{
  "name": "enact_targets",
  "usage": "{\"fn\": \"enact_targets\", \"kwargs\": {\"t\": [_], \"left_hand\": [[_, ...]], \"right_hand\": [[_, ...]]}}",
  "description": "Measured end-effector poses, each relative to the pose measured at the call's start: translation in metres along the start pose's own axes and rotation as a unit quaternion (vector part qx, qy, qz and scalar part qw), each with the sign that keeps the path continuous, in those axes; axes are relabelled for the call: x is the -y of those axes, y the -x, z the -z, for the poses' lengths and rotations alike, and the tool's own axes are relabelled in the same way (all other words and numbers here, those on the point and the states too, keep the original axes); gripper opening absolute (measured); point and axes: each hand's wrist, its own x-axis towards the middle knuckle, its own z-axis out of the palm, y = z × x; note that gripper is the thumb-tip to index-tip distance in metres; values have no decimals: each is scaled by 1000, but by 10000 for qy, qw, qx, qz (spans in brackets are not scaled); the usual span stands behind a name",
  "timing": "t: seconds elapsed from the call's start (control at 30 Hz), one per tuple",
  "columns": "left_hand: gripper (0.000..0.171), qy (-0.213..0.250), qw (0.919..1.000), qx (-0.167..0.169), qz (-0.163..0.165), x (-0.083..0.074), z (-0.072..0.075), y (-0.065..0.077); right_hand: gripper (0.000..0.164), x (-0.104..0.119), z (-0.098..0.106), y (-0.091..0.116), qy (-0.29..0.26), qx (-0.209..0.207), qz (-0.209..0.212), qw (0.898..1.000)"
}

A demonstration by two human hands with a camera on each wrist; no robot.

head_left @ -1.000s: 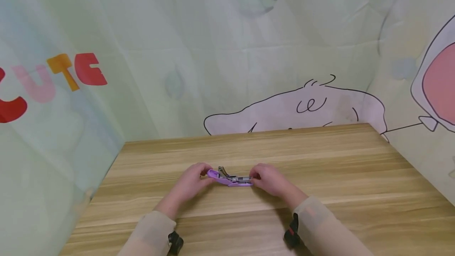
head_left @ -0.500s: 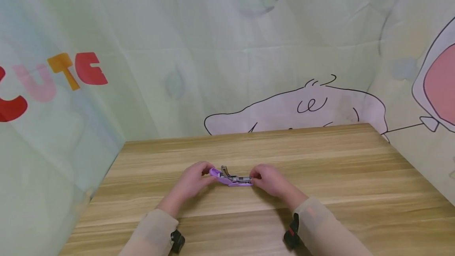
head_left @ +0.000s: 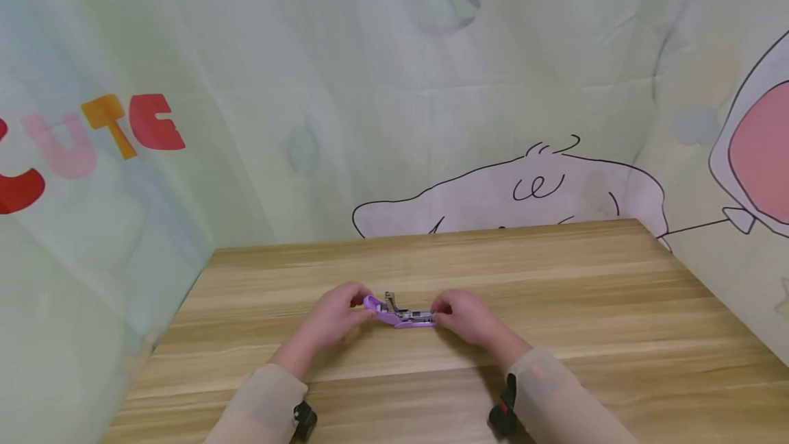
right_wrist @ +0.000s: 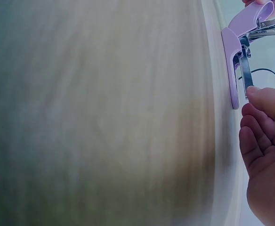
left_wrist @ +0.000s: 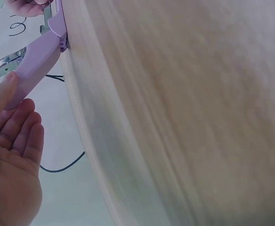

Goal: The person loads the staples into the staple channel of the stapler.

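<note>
A purple stapler (head_left: 414, 325) lies folded open on the wooden table, its metal inner parts showing. My left hand (head_left: 335, 312) pinches the end of its purple top cover (left_wrist: 39, 59) between thumb and fingers and holds that end raised. A short metal piece (head_left: 390, 301) sticks up from the hinge side. At the other end, my right hand (head_left: 466, 315) pinches the tip of the metal staple magazine (right_wrist: 245, 73), which stands a little apart from the purple base (right_wrist: 231, 70) in the right wrist view. The fingertips cover the magazine's end.
Wood-grain tabletop (head_left: 555, 293) surrounds both hands. Behind it hangs a pale printed curtain (head_left: 277, 88) with cartoon drawings and letters, meeting the table's back edge. Black wrist cameras (head_left: 503, 415) sit under both sleeves.
The left hand has shifted slightly to the right with the raised cover end, and the short metal piece stands more upright. The right hand keeps its place at the magazine's tip.
</note>
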Motion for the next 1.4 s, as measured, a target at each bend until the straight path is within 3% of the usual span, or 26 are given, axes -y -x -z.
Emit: {"fn": "enact_targets", "kwargs": {"t": [0.57,1.4], "left_hand": [[14,-33,9999,168,-16,-6,1,-4],[16,119,9999,-21,-83,-14,-7,-10]], "right_hand": [[4,1,-3,0,-350,-84,-210,9991],[5,-2,-4,1,-410,-118,-305,9986]]}}
